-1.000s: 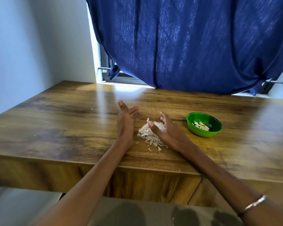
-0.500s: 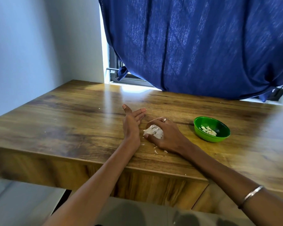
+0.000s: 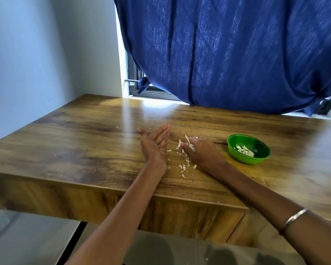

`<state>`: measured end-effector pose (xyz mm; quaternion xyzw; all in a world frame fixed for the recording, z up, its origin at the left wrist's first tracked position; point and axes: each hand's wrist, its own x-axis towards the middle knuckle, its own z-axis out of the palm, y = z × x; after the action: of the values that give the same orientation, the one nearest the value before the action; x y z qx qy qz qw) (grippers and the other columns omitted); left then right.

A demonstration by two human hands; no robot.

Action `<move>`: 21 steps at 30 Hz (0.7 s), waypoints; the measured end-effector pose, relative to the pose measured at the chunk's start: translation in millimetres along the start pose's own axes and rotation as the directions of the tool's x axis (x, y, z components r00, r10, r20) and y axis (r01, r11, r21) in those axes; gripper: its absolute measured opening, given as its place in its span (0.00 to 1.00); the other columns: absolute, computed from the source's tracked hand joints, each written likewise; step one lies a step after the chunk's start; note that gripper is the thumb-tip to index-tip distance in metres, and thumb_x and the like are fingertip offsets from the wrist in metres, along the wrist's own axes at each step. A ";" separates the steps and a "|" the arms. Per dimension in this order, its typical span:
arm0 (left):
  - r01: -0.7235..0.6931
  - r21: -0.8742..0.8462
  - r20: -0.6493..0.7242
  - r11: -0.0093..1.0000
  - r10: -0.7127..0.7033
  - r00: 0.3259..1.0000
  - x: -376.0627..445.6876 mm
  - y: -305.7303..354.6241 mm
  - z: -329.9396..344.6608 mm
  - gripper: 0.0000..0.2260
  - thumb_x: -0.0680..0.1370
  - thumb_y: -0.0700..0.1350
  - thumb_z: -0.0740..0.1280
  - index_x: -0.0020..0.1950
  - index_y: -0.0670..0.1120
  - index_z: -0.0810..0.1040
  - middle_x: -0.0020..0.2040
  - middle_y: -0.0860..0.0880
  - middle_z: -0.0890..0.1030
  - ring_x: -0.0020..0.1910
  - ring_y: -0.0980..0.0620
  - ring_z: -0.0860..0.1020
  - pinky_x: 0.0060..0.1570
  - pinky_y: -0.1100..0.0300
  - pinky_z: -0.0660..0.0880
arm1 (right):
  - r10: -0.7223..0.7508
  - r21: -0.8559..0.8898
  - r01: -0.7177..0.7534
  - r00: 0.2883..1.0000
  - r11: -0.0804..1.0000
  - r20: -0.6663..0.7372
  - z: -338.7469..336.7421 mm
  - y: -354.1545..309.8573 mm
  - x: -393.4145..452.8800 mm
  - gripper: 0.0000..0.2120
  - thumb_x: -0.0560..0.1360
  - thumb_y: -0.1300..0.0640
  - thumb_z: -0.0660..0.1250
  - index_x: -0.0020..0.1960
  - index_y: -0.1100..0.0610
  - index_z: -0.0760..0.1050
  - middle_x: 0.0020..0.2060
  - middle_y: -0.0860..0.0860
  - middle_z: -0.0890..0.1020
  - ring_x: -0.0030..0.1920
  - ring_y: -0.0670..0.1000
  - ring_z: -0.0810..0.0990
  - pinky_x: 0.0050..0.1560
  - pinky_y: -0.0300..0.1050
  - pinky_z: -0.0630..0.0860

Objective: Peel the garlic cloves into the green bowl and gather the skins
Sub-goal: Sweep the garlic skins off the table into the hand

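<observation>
Since a second ago the skin pile has shrunk to scattered scraps [image 3: 183,166] near the tabletop's [image 3: 75,142] front edge. Left hand [image 3: 154,148] stands flat-fingered on its edge, holding nothing. Right hand [image 3: 203,153] now curls around a wad of skins [image 3: 191,147]. Peeled cloves [image 3: 245,150] sit in the bowl [image 3: 237,158] toward the right edge. Gathering looks nearly done; the scraps remain.

The wooden table [image 3: 84,150] has a brown, streaked grain and a thick front edge. On its top stands a green bowl [image 3: 248,149] at the right, with peeled garlic cloves [image 3: 245,150] inside. Small loose garlic skins [image 3: 183,166] lie scattered on the wood near the front edge, left of the bowl.
</observation>
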<state>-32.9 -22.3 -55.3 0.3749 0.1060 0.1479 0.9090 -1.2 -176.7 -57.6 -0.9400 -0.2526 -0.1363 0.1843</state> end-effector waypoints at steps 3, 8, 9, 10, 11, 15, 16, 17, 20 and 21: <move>0.026 -0.050 0.010 0.998 -0.026 1.000 -2.1 3.4 1.2 0.38 0.85 0.64 0.43 0.63 0.36 0.81 0.59 0.40 0.85 0.61 0.46 0.82 0.70 0.52 0.72 | -0.005 0.019 0.006 0.999 1.000 -0.045 -4.7 2.7 3.8 0.21 0.84 0.45 0.56 0.46 0.55 0.81 0.38 0.53 0.82 0.41 0.53 0.78 0.41 0.47 0.63; 0.054 -0.147 0.010 0.988 -0.054 0.999 -9.2 3.0 7.0 0.35 0.85 0.61 0.44 0.64 0.38 0.80 0.64 0.41 0.82 0.67 0.46 0.78 0.73 0.53 0.68 | 0.162 0.192 -0.134 0.977 0.972 -0.138 -11.8 -3.6 8.7 0.23 0.84 0.50 0.57 0.42 0.60 0.83 0.32 0.54 0.81 0.32 0.51 0.75 0.38 0.47 0.66; 0.053 -0.171 0.002 0.984 -0.053 0.999 -10.6 1.5 9.0 0.33 0.86 0.60 0.44 0.65 0.38 0.80 0.65 0.41 0.82 0.68 0.46 0.77 0.73 0.53 0.67 | 0.243 0.266 -0.196 0.957 0.944 -0.157 -13.1 -4.3 10.5 0.23 0.84 0.49 0.58 0.38 0.60 0.81 0.29 0.52 0.79 0.30 0.50 0.73 0.36 0.48 0.67; 0.050 -0.194 -0.010 0.980 -0.053 0.999 -11.2 -0.2 11.0 0.32 0.86 0.59 0.45 0.66 0.39 0.79 0.66 0.41 0.81 0.69 0.46 0.76 0.73 0.54 0.66 | 0.336 0.370 -0.258 0.928 0.892 -0.162 -15.2 -5.0 12.9 0.23 0.83 0.49 0.59 0.34 0.59 0.78 0.28 0.51 0.77 0.28 0.50 0.72 0.35 0.48 0.67; 0.047 -0.215 -0.021 0.975 -0.053 0.998 -12.0 -1.7 13.4 0.32 0.86 0.59 0.45 0.68 0.39 0.79 0.67 0.42 0.81 0.70 0.46 0.75 0.73 0.54 0.66 | 0.440 0.501 -0.321 0.888 0.803 -0.136 -17.7 -6.5 14.8 0.22 0.82 0.49 0.60 0.34 0.59 0.77 0.28 0.52 0.78 0.28 0.50 0.72 0.33 0.47 0.68; 0.071 -0.294 -0.034 0.953 -0.084 0.996 -13.1 -11.2 23.8 0.31 0.86 0.59 0.44 0.68 0.40 0.78 0.68 0.43 0.80 0.70 0.46 0.75 0.70 0.55 0.67 | 0.649 0.869 -0.425 0.741 0.253 0.174 -34.6 -26.9 25.1 0.14 0.82 0.51 0.60 0.47 0.58 0.79 0.39 0.55 0.82 0.33 0.51 0.77 0.30 0.44 0.70; 0.086 -0.301 -0.024 0.950 -0.097 0.995 -14.7 -14.1 27.3 0.32 0.86 0.60 0.44 0.68 0.40 0.78 0.68 0.43 0.80 0.70 0.46 0.74 0.71 0.54 0.67 | 0.640 0.884 -0.424 0.739 0.198 0.211 -39.1 -32.6 29.3 0.13 0.83 0.52 0.60 0.49 0.58 0.78 0.40 0.55 0.82 0.35 0.51 0.77 0.31 0.45 0.70; 0.108 -0.314 -0.010 0.943 -0.117 0.993 -17.0 -17.2 30.5 0.32 0.86 0.60 0.45 0.69 0.41 0.78 0.68 0.43 0.80 0.70 0.45 0.74 0.71 0.53 0.68 | 0.624 0.895 -0.417 0.745 0.160 0.236 -41.1 -38.9 34.0 0.12 0.83 0.51 0.60 0.50 0.58 0.78 0.41 0.55 0.81 0.36 0.51 0.77 0.33 0.45 0.70; 0.156 -0.359 0.034 0.920 -0.154 0.988 -22.6 -23.3 39.4 0.31 0.85 0.61 0.48 0.69 0.40 0.78 0.64 0.40 0.81 0.67 0.42 0.76 0.67 0.48 0.72 | 0.587 0.926 -0.369 0.767 0.074 0.259 -36.5 -56.0 45.0 0.13 0.82 0.51 0.61 0.52 0.59 0.79 0.41 0.53 0.81 0.34 0.49 0.76 0.36 0.47 0.73; 0.163 -0.385 0.045 0.908 -0.158 0.986 -24.1 -23.5 41.2 0.30 0.85 0.61 0.50 0.68 0.40 0.79 0.63 0.39 0.82 0.65 0.41 0.77 0.64 0.48 0.74 | 0.581 0.931 -0.356 0.776 0.084 0.244 -32.3 -59.4 46.2 0.13 0.81 0.51 0.62 0.50 0.59 0.80 0.37 0.52 0.81 0.32 0.48 0.76 0.35 0.45 0.73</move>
<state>-38.4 -73.4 -41.4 0.1788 0.0995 0.0882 0.9749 0.9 -122.8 3.9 -0.6447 0.0534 0.0212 0.7622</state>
